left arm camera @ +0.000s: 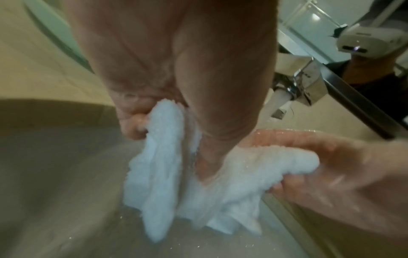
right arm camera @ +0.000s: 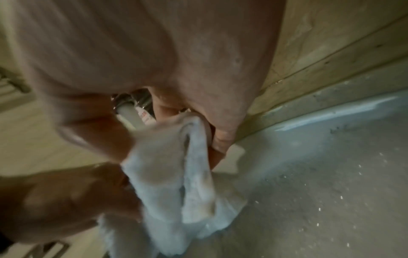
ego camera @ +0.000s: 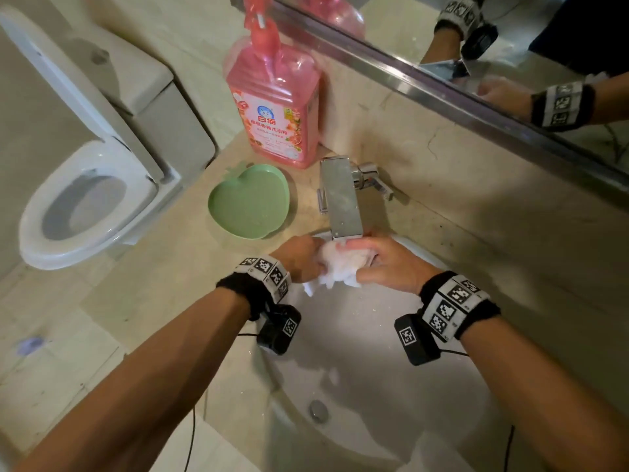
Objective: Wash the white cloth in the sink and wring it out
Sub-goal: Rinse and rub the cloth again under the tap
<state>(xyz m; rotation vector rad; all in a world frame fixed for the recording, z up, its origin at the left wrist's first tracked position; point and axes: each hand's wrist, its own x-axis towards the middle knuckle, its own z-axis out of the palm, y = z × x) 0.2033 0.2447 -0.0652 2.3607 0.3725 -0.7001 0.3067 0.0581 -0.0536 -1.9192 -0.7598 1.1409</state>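
Head view: the white cloth (ego camera: pixel 335 267) is bunched between both hands just under the spout of the chrome faucet (ego camera: pixel 342 199), above the back of the sink (ego camera: pixel 357 335), and much of it is covered by fingers. The left hand (ego camera: pixel 301 258) is curled round one end; the right hand (ego camera: pixel 384 264) is closed round the other, with its fingertips partly hidden behind the spout. Whether water is running cannot be made out from above.

From the left wrist, blurred streaks are seen over the cloth (left arm camera: pixel 176 174), whose loose folds hang toward the basin. In the right wrist view, most of the frame is filled by the palm (right arm camera: pixel 154 52), and only a slice of the faucet is seen through the gap.

On the counter, a green apple-shaped dish (ego camera: pixel 250 202) lies just beside the faucet, with a pink pump bottle (ego camera: pixel 272 107) behind it. A toilet (ego camera: pixel 85 165) stands to the left. The forearms and wrist bands are reflected in the mirror (ego camera: pixel 476 46).
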